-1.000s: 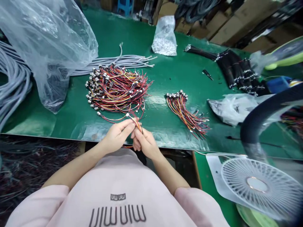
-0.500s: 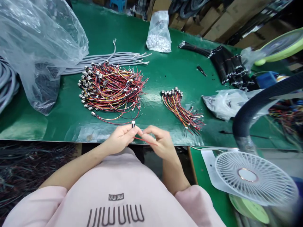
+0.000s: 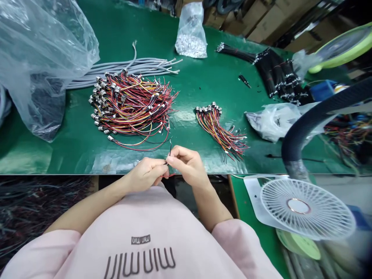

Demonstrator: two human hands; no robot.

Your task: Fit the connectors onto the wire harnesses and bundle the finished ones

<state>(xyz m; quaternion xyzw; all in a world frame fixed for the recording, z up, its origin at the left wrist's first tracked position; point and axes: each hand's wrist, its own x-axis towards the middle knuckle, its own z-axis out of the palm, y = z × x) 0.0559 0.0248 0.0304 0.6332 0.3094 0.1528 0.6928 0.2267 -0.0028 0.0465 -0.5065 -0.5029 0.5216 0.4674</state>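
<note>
Pinching hands: the left hand [image 3: 145,172] is closed, thumb over fingers, on a thin lead; the right hand [image 3: 187,164] meets it at the fingertips, thumb and finger narrow on a black wire [image 3: 170,149].
Lead: between the 2 hands, at the near edge of the green table [image 3: 203,85]; the black wire points up past the right fingertips, and a red wire [image 3: 171,175] shows below them. How its far end lies, I cannot tell.
Wire step: sorting or parting the strands of 1 lead, by my judgement.
Fingertips: the next move calls for a steady left grip and a light right pinch on 1 strand, as the wires are thin and slip or tangle easily.
Big pile: red, yellow and black leads with metal ends [image 3: 136,108], just beyond the left hand; 1 lead curves out on its near side.
Small bunch: similar leads [image 3: 221,131], beyond and to the right of the right hand, apart from the pile.
White connector: half a second earlier it stands up from the left fingers; now it is out of sight.
Right hand, changed: earlier it draws a red strand out sideways; now it is closer in, at the black wire.
</note>
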